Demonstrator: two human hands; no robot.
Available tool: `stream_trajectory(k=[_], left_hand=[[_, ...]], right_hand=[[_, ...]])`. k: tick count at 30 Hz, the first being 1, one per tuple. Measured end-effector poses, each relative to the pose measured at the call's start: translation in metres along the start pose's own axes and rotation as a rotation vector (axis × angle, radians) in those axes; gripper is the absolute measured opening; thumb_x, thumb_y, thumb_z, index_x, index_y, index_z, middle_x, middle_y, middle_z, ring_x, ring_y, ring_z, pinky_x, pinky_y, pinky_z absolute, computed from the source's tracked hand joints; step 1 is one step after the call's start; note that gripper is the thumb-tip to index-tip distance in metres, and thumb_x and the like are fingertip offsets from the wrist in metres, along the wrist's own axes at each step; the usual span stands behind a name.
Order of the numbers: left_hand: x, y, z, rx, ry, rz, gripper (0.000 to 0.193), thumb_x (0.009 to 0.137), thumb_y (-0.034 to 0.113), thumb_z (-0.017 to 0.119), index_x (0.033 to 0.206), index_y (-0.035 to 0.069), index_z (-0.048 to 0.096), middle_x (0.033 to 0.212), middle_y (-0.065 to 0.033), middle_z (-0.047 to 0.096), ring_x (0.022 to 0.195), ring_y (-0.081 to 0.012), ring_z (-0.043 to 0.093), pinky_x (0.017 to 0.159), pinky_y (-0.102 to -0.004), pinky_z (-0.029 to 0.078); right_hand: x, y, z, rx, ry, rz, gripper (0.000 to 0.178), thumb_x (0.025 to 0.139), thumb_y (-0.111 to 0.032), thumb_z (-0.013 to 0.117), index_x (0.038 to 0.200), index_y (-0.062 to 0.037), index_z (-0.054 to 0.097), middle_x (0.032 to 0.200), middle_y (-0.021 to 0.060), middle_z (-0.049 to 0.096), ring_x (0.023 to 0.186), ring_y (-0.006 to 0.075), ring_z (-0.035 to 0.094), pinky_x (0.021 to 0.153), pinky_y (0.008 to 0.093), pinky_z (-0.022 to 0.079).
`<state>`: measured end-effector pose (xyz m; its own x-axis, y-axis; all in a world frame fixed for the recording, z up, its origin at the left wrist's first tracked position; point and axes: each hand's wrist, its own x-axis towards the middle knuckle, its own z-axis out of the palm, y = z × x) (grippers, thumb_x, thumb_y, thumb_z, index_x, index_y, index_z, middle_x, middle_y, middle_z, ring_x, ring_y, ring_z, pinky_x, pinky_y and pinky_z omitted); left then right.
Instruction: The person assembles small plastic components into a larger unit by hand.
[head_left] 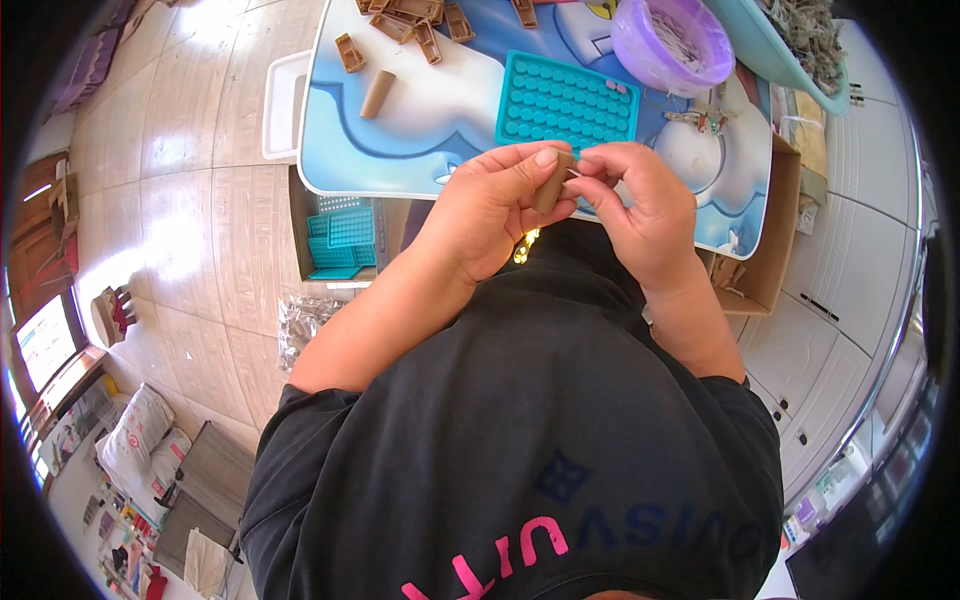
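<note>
Both forearms [395,300] angle inward. The left hand [490,200] has its fingers clamped around a brown block [547,196], near the desk [405,170] edge; the right hand's [652,205] bent fingers pinch a thin piece [573,172] beside it (too small to identify). Beyond lies a teal tray [560,105].

"What colours have you there?"

"My smooth brown cylinder [547,195] is plain; my rectangular teal tray [567,100] carries a grid of rounds."

"And the round-cornered tabletop [415,160]?"

"Blue and white, in wavy patches. My round plastic bowl [638,70] is lilac, my cloth T-shirt [600,410] black with pink lettering [500,555]."
</note>
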<state>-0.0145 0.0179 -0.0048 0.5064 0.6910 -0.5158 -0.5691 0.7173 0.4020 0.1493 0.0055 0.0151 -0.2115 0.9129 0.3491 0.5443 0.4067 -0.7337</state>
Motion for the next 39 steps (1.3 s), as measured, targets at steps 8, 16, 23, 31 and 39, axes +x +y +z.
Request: stream_trajectory(k=[8,16,23,31,39], left_hand=[[0.003,-0.004,-0.008,0.038,-0.062,-0.003,0.031,0.092,0.019,0.052,0.113,-0.003,0.055,0.094,-0.0091,0.063,0.082,-0.0154,0.062,0.087,-0.0327,0.051],[-0.004,-0.002,0.005,0.036,0.027,-0.001,0.028,0.091,0.019,0.054,0.107,-0.003,0.058,0.080,-0.0038,0.060,0.079,-0.0131,0.061,0.076,-0.0260,0.053],[-0.002,-0.003,0.004,0.006,0.014,-0.006,0.028,0.090,0.019,0.056,0.107,-0.003,0.058,0.085,-0.0062,0.062,0.080,-0.0145,0.062,0.076,-0.0266,0.053],[0.000,-0.007,0.006,0.074,0.076,0.023,0.029,0.091,0.019,0.055,0.109,-0.003,0.057,0.088,-0.0073,0.063,0.078,-0.0136,0.062,0.076,-0.0261,0.053],[-0.007,-0.002,0.007,0.359,-0.023,-0.025,0.033,0.095,0.021,0.048,0.117,-0.004,0.051,0.095,-0.0089,0.062,0.083,-0.0153,0.062,0.076,-0.0267,0.052]], right_hand=[[0.000,0.004,-0.002,-0.045,0.001,-0.095,0.015,0.071,0.001,0.067,0.083,-0.0020,0.059,0.078,0.0100,0.061,0.067,0.0250,0.060,0.058,0.0309,0.049],[-0.002,0.005,-0.001,-0.069,0.012,-0.109,0.015,0.072,0.001,0.066,0.083,-0.0015,0.057,0.078,0.0107,0.061,0.068,0.0265,0.060,0.057,0.0318,0.050],[-0.004,0.007,-0.001,-0.080,0.021,-0.143,0.016,0.072,0.001,0.066,0.084,-0.0015,0.056,0.078,0.0110,0.061,0.067,0.0270,0.061,0.056,0.0318,0.050],[-0.003,0.013,0.001,-0.158,-0.035,-0.183,0.016,0.074,-0.001,0.066,0.086,-0.0018,0.056,0.078,0.0107,0.060,0.067,0.0253,0.060,0.056,0.0298,0.049],[-0.012,0.016,-0.012,0.772,-0.233,0.578,0.018,0.083,-0.010,0.065,0.096,-0.0003,0.057,0.080,0.0016,0.060,0.068,0.0084,0.056,0.060,0.0213,0.045]])
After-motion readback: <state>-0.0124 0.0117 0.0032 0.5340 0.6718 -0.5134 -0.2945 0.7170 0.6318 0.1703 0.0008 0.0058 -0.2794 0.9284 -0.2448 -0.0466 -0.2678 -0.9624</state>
